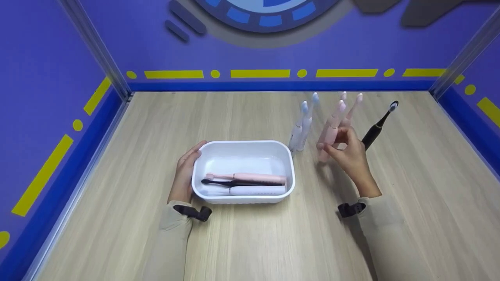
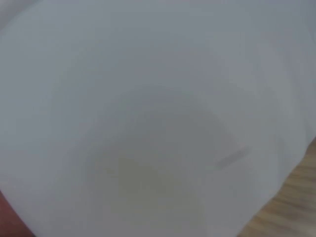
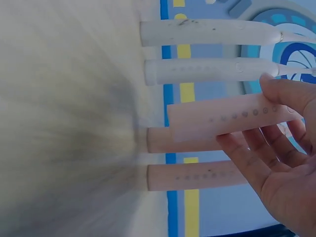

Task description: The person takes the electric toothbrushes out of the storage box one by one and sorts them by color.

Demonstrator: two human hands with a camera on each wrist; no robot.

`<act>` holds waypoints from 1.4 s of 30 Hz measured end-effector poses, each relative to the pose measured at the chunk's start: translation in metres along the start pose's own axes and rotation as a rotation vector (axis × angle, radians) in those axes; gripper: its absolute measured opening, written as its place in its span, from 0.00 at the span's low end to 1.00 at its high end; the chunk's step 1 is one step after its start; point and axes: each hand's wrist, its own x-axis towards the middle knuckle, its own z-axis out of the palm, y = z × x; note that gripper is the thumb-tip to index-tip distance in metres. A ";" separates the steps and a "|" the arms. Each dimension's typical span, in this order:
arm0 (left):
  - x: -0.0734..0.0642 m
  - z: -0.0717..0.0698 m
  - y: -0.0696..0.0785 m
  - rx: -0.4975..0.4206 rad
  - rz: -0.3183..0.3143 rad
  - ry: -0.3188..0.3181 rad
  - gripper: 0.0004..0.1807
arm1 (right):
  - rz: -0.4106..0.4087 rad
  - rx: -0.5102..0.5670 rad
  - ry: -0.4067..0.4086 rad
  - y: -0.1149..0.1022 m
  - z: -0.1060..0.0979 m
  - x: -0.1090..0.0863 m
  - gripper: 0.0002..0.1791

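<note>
My left hand (image 1: 184, 171) holds the left end of a white plastic tub (image 1: 243, 200), whose blurred wall (image 2: 148, 98) fills the left wrist view. In the tub lie a pink electric toothbrush (image 1: 259, 178), a black one (image 1: 222, 182) and a white one (image 1: 258, 190), side by side. My right hand (image 1: 351, 156) pinches the handle of an upright pink electric toothbrush (image 3: 232, 116) between thumb and fingers. Two more pink toothbrushes (image 3: 202, 177) stand behind it, partly hidden by the hand in the head view.
Left of the right hand, two white toothbrushes (image 1: 296, 134) with pale blue heads stand upright near the tub's right corner. A black toothbrush (image 1: 373, 134) stands beyond the right hand. Blue-purple panels (image 1: 265, 58) enclose the wooden table (image 1: 250, 242) at the back and sides.
</note>
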 end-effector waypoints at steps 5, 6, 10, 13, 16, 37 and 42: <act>0.000 0.000 0.000 -0.008 -0.004 -0.005 0.23 | 0.011 -0.024 0.024 0.007 0.001 -0.002 0.25; 0.000 0.000 0.000 -0.010 -0.004 -0.003 0.23 | 0.019 -0.027 0.029 0.008 0.001 -0.002 0.24; 0.000 0.000 0.000 -0.007 -0.004 -0.004 0.23 | 0.068 -0.014 0.055 0.012 0.001 -0.002 0.24; 0.000 0.000 0.000 0.000 -0.007 -0.002 0.23 | 0.101 0.003 0.076 0.015 0.002 -0.002 0.25; 0.000 0.000 0.000 0.001 -0.009 0.001 0.23 | 0.120 0.010 0.097 0.018 0.003 -0.002 0.25; -0.001 0.000 0.001 0.003 0.010 -0.015 0.24 | 0.188 -0.042 0.117 0.020 0.005 0.003 0.26; -0.001 0.001 0.002 0.003 0.010 -0.019 0.23 | 0.194 -0.042 0.115 0.020 0.006 0.002 0.27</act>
